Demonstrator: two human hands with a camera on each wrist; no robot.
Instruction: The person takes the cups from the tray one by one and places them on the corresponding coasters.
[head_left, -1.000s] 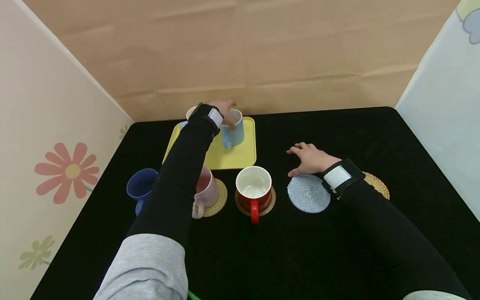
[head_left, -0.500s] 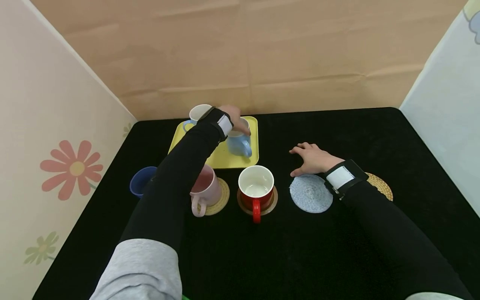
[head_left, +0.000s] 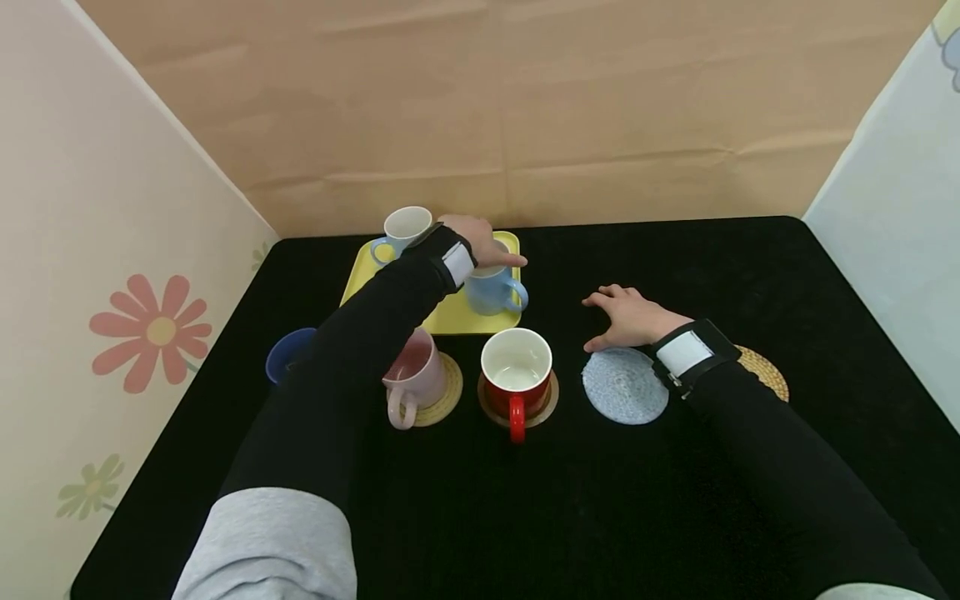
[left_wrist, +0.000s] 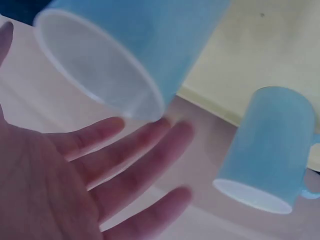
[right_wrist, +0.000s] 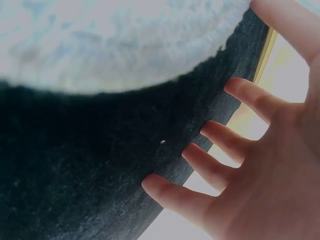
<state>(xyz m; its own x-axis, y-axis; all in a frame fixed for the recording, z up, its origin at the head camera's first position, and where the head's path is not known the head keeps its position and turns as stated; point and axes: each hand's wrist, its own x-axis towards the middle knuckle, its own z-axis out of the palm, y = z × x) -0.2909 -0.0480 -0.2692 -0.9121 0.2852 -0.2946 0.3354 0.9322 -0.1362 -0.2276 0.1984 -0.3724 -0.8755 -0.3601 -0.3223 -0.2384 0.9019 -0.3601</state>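
Note:
In the head view my left hand [head_left: 480, 242] is over a light blue mug [head_left: 487, 294] that stands on the yellow tray [head_left: 453, 321], its handle pointing right. The left wrist view shows the fingers [left_wrist: 132, 175] extended and spread, fingertips right at the rim of that mug. Another light blue mug [head_left: 408, 223] stands behind the left wrist on the tray. My right hand [head_left: 633, 321] has its fingers spread on the black table, thumb at the far edge of a pale blue woven coaster [head_left: 625, 387]. Nothing is in the right hand.
In front of the tray, a pink mug [head_left: 418, 379] sits on a straw coaster and a red mug [head_left: 517, 367] on a brown one. A dark blue mug [head_left: 285, 354] is partly behind the left sleeve. Another straw coaster [head_left: 767, 372] lies beyond the right wrist.
The light blue mug under my left hand has turned, its handle swinging from the front left round to the right. The left hand moved slightly right and forward; the right hand has stayed put.

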